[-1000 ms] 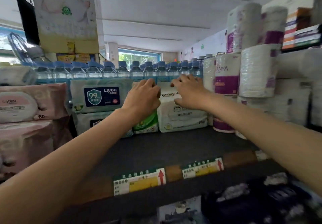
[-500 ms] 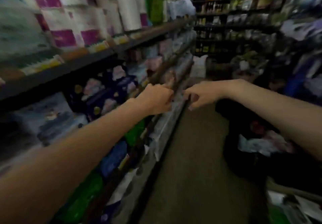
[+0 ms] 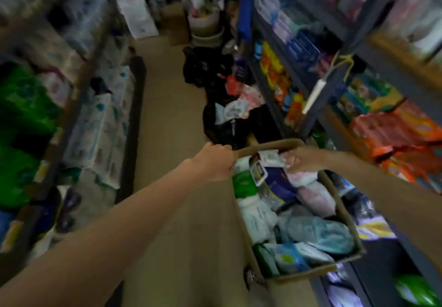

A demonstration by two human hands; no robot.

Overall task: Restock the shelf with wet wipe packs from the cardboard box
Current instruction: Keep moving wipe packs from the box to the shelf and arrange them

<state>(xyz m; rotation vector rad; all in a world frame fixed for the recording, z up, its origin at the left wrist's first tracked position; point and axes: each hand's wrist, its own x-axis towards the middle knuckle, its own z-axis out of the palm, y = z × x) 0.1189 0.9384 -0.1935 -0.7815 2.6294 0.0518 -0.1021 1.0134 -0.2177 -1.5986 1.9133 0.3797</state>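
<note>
An open cardboard box (image 3: pixel 344 213) sits low at the right of the aisle, filled with several wet wipe packs (image 3: pixel 318 232) in white, pink, green and blue wrappers. My left hand (image 3: pixel 215 160) is curled at the box's far left corner and grips the rim. My right hand (image 3: pixel 303 160) reaches over the far rim and lies on a pale pink pack (image 3: pixel 301 176). Motion blur hides how its fingers lie. The shelf with the wipes is out of view.
Shelving racks line both sides of a narrow aisle, with green and white packs (image 3: pixel 100 125) on the left and orange packs (image 3: pixel 394 134) on the right. Black bags (image 3: pixel 227 120) and a cloth heap lie on the floor beyond the box.
My view has swung away from the wipe shelf, down the aisle and onto the box. Both hands left the white pack on the shelf and came to the box's far end.
</note>
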